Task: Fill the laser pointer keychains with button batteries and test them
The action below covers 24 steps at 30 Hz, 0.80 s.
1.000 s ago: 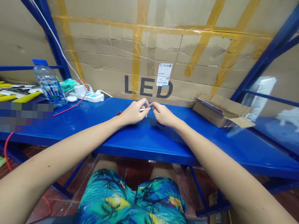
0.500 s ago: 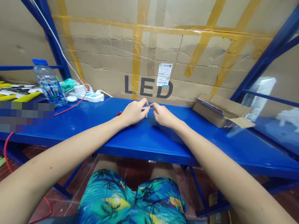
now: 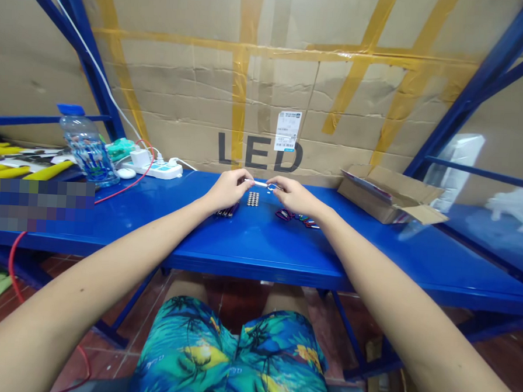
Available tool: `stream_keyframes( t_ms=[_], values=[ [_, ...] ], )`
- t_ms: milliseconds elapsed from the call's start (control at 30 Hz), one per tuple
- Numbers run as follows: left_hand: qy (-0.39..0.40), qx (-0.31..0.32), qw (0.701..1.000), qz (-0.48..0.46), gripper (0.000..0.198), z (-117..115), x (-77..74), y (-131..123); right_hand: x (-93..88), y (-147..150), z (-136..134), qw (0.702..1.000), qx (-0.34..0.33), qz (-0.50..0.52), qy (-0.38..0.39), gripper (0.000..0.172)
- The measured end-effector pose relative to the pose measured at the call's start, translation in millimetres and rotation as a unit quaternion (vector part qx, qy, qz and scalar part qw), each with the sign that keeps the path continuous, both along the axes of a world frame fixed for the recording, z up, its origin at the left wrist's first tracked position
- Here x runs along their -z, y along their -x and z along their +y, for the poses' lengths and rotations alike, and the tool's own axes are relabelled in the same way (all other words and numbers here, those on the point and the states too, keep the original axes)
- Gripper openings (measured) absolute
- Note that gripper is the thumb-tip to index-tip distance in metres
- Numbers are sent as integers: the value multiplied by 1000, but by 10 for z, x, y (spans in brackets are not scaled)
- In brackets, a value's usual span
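Note:
My left hand (image 3: 230, 188) pinches a slim silvery-white tube (image 3: 260, 183) held level just above the table. My right hand (image 3: 295, 196) is closed at the tube's other end, its fingers on a small metal ring (image 3: 271, 188). Whether the ring is fixed to the tube I cannot tell. Below and between the hands, several button cells (image 3: 253, 199) stand in neat rows. Dark tubes (image 3: 226, 212) lie in a row, partly hidden by my left hand. Beneath my right wrist are coloured carabiners (image 3: 284, 215), partly covered.
On the blue table (image 3: 259, 248), a water bottle (image 3: 89, 146) and a white power strip (image 3: 160, 168) stand at left, with a red cable (image 3: 133, 184). An open cardboard box (image 3: 388, 194) sits at right. A large cardboard sheet (image 3: 196, 99) rises behind.
My hands have moved apart, the left one leftward and the right one rightward. The tube now shows between them, and the button cells, dark tubes and carabiners have come into sight.

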State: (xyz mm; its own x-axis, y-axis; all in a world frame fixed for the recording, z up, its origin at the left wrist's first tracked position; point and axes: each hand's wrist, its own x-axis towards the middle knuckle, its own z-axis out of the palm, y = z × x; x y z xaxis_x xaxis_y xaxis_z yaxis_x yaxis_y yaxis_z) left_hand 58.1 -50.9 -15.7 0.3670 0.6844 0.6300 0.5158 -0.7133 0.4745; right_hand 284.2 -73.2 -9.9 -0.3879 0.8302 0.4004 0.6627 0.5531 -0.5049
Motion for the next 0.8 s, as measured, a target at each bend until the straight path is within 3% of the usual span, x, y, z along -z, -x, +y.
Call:
stream_keyframes(
  t_ms=[233,433,667,800],
  values=[
    [-17,8,1000,-14,16,-42,-20,-12,12,9,-17,999,1,-5,-52,31],
    [-11,14,1000,-9,16,-39,-1,-16,23,6,-4,999,2,12,-33,8],
    [-1,13,1000,0,15,-49,6,-28,13,92,-46,999,34,20,-31,13],
    [2,14,1000,1,15,-69,-5,-37,15,101,-21,996,42,75,24,8]
  ],
)
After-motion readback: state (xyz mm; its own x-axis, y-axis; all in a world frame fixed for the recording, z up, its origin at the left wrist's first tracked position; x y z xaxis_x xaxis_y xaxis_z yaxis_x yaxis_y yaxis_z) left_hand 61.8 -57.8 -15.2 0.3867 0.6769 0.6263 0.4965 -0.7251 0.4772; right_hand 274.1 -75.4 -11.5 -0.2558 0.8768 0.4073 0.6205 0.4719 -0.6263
